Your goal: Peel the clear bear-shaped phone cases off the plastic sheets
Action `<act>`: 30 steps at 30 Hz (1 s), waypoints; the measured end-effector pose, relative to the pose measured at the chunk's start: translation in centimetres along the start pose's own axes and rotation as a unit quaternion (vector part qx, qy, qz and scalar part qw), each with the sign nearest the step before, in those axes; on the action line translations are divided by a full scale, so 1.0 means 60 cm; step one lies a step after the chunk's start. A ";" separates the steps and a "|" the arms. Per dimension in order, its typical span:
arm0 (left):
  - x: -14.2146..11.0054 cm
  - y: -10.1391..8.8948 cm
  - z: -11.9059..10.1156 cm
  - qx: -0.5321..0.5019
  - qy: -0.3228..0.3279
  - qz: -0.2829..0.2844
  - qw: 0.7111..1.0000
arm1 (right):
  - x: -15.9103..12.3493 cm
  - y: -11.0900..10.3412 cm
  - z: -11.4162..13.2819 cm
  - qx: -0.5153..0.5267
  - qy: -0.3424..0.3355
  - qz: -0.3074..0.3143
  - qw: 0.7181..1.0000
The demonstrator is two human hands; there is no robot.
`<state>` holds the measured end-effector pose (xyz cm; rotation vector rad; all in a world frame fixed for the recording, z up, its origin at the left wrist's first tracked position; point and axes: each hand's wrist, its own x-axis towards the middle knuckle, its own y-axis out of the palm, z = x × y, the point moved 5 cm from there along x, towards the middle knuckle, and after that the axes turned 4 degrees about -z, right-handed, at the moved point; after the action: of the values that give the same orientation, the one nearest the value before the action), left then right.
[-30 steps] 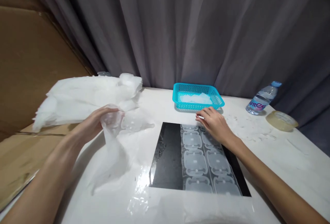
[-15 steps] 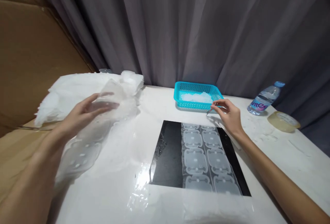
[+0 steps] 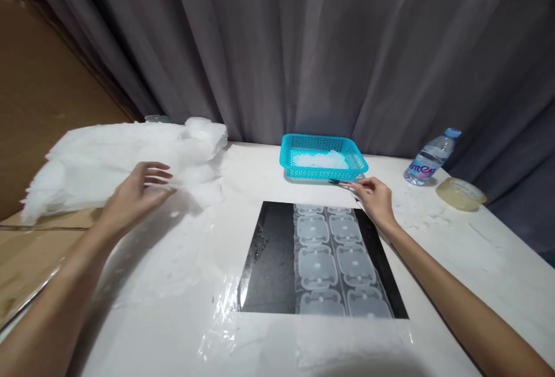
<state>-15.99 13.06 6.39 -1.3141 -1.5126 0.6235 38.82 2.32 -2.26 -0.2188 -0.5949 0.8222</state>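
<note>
My left hand (image 3: 137, 195) hangs with fingers apart and nothing between them, in front of a pile of white, soft-looking sheets (image 3: 117, 160). Below that hand a clear film sheet (image 3: 169, 252) lies on the white table. Pinched in my right hand (image 3: 376, 198) is a pair of tweezers (image 3: 347, 184), its tips pointing left, close to the front of the turquoise basket (image 3: 325, 172). White, flimsy pieces (image 3: 323, 159) lie in that basket. Nearer to me, a strip of translucent rounded-square pouches (image 3: 316, 266) lies across a black mat (image 3: 277, 267).
A water bottle (image 3: 431, 160) and a roll of clear tape (image 3: 462, 193) stand at the right. Crumpled clear film (image 3: 221, 319) lies left of the mat's front. Cardboard (image 3: 47, 105) borders the left side, and a grey curtain (image 3: 269, 53) hangs behind the table (image 3: 489, 284).
My left hand has let go of the translucent film, which now lies on the table. The tweezers in my right hand have turned from pointing down to pointing left. The view has shifted slightly.
</note>
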 end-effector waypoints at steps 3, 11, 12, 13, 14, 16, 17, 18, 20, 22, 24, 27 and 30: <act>0.001 0.012 -0.025 -0.039 0.081 0.050 0.995 | -0.005 0.002 0.005 -0.042 -0.028 0.025 0.998; -0.008 -0.009 -0.039 -0.027 -0.093 -0.023 0.995 | -0.024 0.001 0.056 -0.162 -0.141 0.027 0.976; -0.008 -0.016 -0.031 -0.017 -0.126 -0.064 0.990 | -0.030 0.003 0.070 -0.168 -0.155 0.026 0.973; -0.008 -0.021 -0.024 -0.011 -0.149 -0.103 0.983 | -0.039 0.007 0.087 -0.173 -0.171 0.026 0.970; -0.009 -0.026 -0.018 -0.009 -0.157 -0.137 0.978 | -0.049 0.013 0.105 -0.177 -0.188 0.031 0.966; -0.012 -0.036 -0.014 0.001 -0.145 -0.217 0.965 | -0.079 0.033 0.144 -0.185 -0.229 0.062 0.954; -0.015 -0.042 -0.019 0.015 -0.126 -0.257 0.958 | -0.097 0.046 0.163 -0.187 -0.245 0.092 0.947; -0.020 -0.045 -0.028 0.031 -0.102 -0.288 0.952 | -0.117 0.060 0.179 -0.188 -0.250 0.129 0.941; -0.028 -0.039 -0.059 0.041 -0.059 -0.291 0.954 | -0.153 0.085 0.205 -0.210 -0.239 0.188 0.929; -0.036 -0.012 -0.100 -0.005 -0.023 -0.215 0.976 | -0.180 0.103 0.224 -0.256 -0.225 0.223 0.913; -0.051 0.027 -0.151 -0.046 0.022 -0.120 0.991 | -0.194 0.113 0.235 -0.312 -0.207 0.251 0.893; -0.085 0.087 -0.223 -0.083 0.099 -0.012 0.992 | -0.192 0.113 0.245 -0.370 -0.164 0.303 0.863; -0.118 0.132 -0.277 -0.125 0.190 0.068 0.971 | -0.179 0.102 0.252 -0.380 -0.136 0.347 0.847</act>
<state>1.72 4.97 3.30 -1.6359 -1.2189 0.2480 20.61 -2.19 3.16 -1.1110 -1.1297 1.2952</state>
